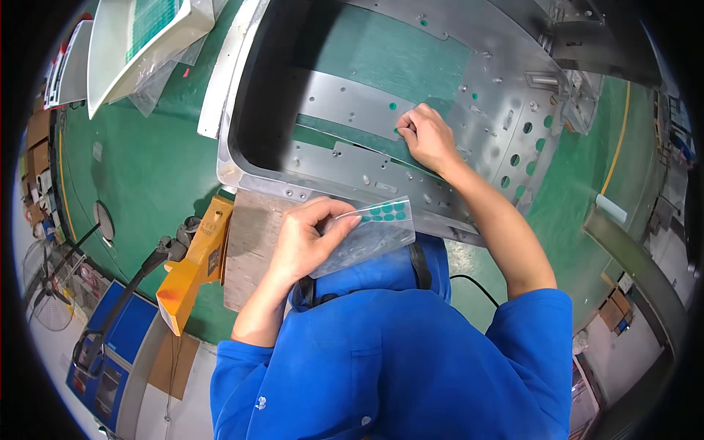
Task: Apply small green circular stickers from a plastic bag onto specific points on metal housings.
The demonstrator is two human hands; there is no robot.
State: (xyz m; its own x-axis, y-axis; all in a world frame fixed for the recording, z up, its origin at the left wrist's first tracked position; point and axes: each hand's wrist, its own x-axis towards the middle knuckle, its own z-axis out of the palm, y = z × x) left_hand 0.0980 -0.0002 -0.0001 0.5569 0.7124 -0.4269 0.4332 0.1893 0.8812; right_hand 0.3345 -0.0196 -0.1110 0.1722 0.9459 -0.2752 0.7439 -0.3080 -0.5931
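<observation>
A person in a blue work jacket (396, 352) leans over a large grey metal panel (411, 110) lying on a green surface (147, 169). The panel's near edge runs just above the left hand, and its rounded left corner sits beside a wooden block (249, 242) and a yellow power tool (194, 260), leaving open green surface to the left. The panel's far side and right end are cut off by the curved rim of the view, where machine parts blur together. Long slots in the panel show the green surface beneath. The left hand (304, 242) is raised in front of the chest, its thumb and fingers pinching one end of a clear plastic sheet (374, 231) that carries two short rows of round green stickers (386, 212) at its upper edge; the sheet's lower part is hard to make out against the jacket. The right arm stretches forward over the near edge, bare from the elbow, and the right hand (429, 136) rests on the panel with its fingers curled together, fingertips pressed on a green sticker at the edge of a slot; the sticker is mostly hidden under them. More green dots (392, 106) lie scattered over the holes of the panel
</observation>
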